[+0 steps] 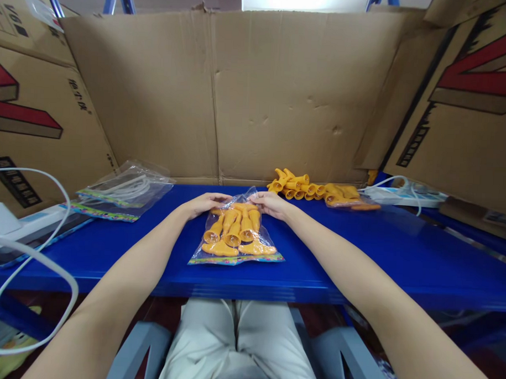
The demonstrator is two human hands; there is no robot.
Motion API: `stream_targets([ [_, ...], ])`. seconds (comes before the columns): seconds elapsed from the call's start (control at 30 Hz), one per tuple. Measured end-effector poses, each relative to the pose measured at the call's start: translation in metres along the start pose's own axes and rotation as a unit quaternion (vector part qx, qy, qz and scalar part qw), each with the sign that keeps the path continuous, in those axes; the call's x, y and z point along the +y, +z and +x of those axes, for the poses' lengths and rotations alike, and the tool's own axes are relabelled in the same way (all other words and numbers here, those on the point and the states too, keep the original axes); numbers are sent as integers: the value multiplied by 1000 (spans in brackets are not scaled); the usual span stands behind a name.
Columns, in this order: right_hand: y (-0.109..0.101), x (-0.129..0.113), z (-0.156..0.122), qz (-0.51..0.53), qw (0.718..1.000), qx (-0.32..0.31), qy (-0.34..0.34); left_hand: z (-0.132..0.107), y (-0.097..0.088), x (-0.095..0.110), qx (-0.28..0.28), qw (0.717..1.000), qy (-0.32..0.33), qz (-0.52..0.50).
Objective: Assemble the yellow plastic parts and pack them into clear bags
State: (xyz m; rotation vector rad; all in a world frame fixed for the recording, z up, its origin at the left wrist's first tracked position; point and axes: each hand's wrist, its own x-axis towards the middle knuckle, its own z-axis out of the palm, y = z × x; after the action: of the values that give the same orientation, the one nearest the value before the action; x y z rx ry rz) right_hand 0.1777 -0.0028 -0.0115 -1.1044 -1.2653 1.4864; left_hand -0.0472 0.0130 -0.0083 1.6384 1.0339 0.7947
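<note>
A clear plastic bag [236, 258] with a colourful strip along its near edge lies on the blue table in front of me. Inside it are several orange plastic pieces [232, 238], some shaped like hollow horns and others curved and flat. My left hand [206, 203] has its fingers closed on the bag's far left corner. At the far right corner, my right hand [274, 203] pinches the film between thumb and fingers. Beyond my right hand sits a pile of loose orange pieces [297, 185], touching another filled bag [346, 197].
Flat clear bags [124, 193] lie at the left of the blue table [317, 263]. A white cable [73, 283] loops over the left edge, near a tablet-like device [31, 234]. Cardboard walls [281, 102] close off the back and sides. A white power strip [406, 196] sits at right.
</note>
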Motion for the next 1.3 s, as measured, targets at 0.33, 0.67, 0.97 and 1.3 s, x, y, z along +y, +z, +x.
stream_targets([
  [0.33, 1, 1, 0, -4, 1000, 8, -1, 9, 5, -1, -1, 998, -54, 25],
  [0.67, 0, 4, 3, -10, 1000, 1, -11, 15, 2, -7, 34, 991, -16, 130],
  [0.97, -1, 4, 4, -25, 999, 28, 0, 13, -14, -6, 198, 977, 42, 63],
  [1.3, 3, 0, 0, -10, 998, 65, 13, 16, -16, -9, 301, 953, 22, -12],
])
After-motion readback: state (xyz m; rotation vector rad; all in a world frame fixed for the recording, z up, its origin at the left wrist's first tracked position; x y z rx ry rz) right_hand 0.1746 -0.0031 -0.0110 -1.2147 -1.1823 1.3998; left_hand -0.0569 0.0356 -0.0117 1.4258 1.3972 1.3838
